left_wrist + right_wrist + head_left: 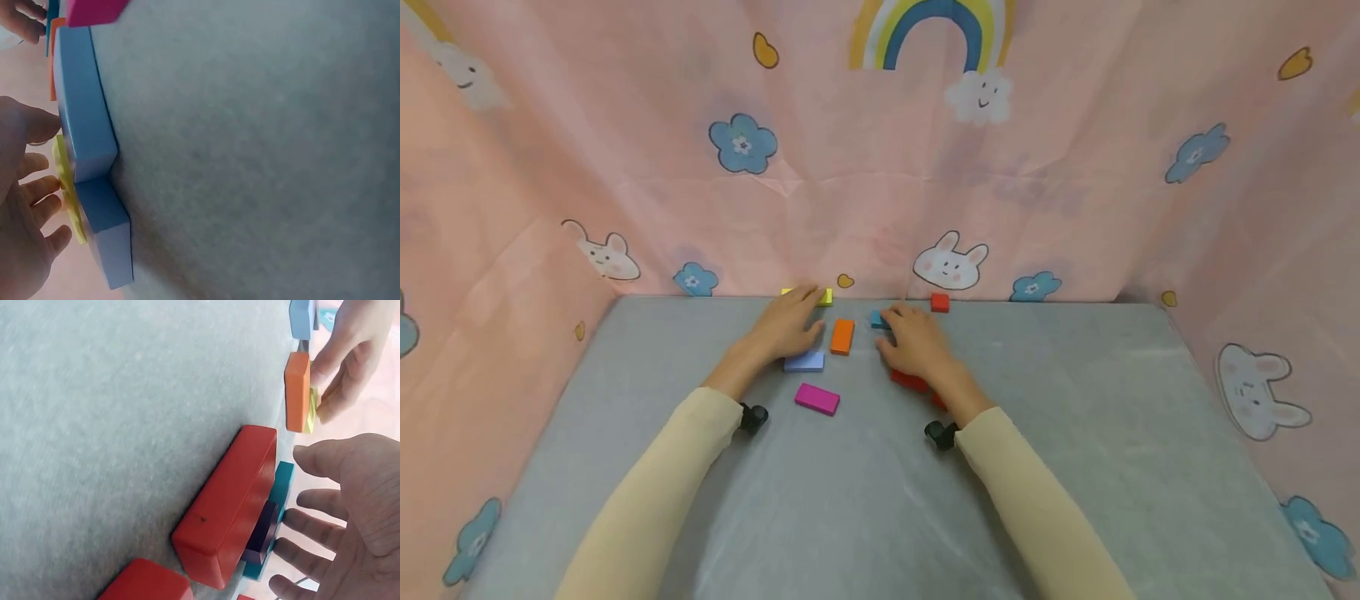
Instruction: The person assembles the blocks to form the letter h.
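Note:
My left hand (786, 323) reaches over the yellow block (825, 297) at the table's back edge, its fingers loosely extended right at the block. Just below that palm lies a light blue block (805, 362); the left wrist view shows a second blue block (111, 250) beside it. My right hand (917, 342) is over a teal block (877, 320), fingers spread and relaxed along its far side. Near that hand, the right wrist view shows a dark purple block (261, 531) and a long red block (228, 503). Between the hands is an orange block (842, 337).
Nearer the front lies a magenta block (817, 399). A small red block (940, 302) sits at the back edge, and another red block (939, 402) is partly hidden under the right wrist. A pink printed cloth (850, 208) rises behind the grey table (850, 517).

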`<state>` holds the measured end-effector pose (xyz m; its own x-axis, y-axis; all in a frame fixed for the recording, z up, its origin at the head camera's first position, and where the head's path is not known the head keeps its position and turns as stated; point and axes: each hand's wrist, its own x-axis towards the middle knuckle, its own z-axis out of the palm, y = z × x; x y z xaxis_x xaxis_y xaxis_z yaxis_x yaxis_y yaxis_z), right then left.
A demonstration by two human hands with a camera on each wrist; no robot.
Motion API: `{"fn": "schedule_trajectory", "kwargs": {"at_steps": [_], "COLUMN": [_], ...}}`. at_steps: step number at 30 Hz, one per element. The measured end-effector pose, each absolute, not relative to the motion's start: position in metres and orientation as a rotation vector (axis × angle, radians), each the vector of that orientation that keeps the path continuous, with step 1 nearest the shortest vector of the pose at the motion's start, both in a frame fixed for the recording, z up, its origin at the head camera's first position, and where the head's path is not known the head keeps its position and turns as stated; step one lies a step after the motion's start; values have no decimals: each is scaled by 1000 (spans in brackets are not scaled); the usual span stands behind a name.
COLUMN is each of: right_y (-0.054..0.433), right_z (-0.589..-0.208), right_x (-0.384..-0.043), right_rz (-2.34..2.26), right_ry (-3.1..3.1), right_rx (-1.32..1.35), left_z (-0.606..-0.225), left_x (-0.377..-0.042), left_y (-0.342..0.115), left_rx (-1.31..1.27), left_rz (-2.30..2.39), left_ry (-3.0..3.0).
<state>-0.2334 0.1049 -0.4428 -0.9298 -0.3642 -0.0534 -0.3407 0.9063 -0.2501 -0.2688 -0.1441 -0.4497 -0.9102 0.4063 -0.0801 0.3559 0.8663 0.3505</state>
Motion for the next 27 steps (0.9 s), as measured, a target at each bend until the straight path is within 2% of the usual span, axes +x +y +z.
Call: {"fn": "schedule_trajectory", "kwargs": {"at_steps": [27], "right_y": [105], "right_z": [-450], "right_x": [-229], "right_rz": [-416], "right_ry": [2995], "right_rx": [-554], "left_z": [-449], "left_x": [-263], "left_y": [-147], "left_rx": [657], "left_rz": [452], "left_ry": [2972]}}
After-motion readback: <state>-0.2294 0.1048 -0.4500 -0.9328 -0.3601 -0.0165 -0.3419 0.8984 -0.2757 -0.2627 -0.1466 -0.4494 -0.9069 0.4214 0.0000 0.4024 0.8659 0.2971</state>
